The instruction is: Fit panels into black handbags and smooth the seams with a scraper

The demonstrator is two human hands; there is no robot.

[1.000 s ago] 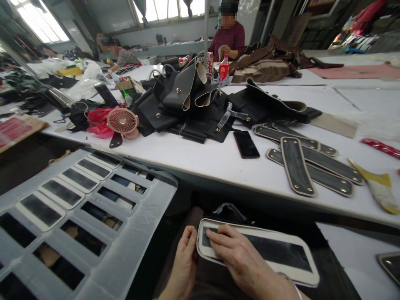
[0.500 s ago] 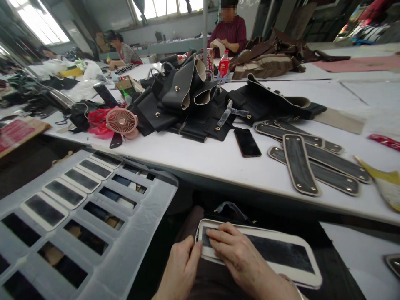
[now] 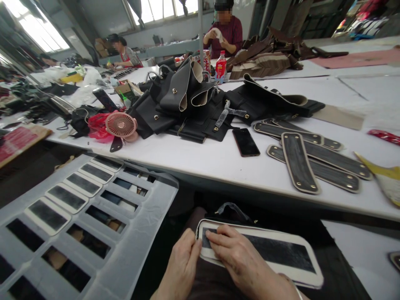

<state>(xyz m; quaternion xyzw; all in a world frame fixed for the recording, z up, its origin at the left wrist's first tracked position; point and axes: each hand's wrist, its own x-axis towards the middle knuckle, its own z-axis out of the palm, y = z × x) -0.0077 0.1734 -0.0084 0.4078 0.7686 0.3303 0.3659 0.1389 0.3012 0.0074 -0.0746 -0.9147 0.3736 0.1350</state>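
On my lap lies a long cream bag base panel (image 3: 281, 249) with rounded corners and a dark strip down its middle. My left hand (image 3: 184, 256) is closed at the panel's left end, thumb and fingers pinching the edge. Across the left part of the panel lies my right hand (image 3: 233, 256), its bent fingertips pressing on the dark strip and its palm over the near edge; its thumb is hidden. Just behind the panel shows a plastic-wrapped handle (image 3: 234, 207). Dark material under the panel is mostly hidden.
To the left, a grey slotted tray (image 3: 137, 225) carries several cream-and-dark panels (image 3: 50, 216). The white table (image 3: 187, 160) ahead holds black bags (image 3: 178, 100), a phone (image 3: 246, 142), a pink fan (image 3: 121, 125) and riveted strips (image 3: 300, 162). Two co-workers sit beyond.
My left hand has shifted up slightly along the panel's left edge. My right hand stays on the panel. The far co-worker's hands have risen with a pale piece.
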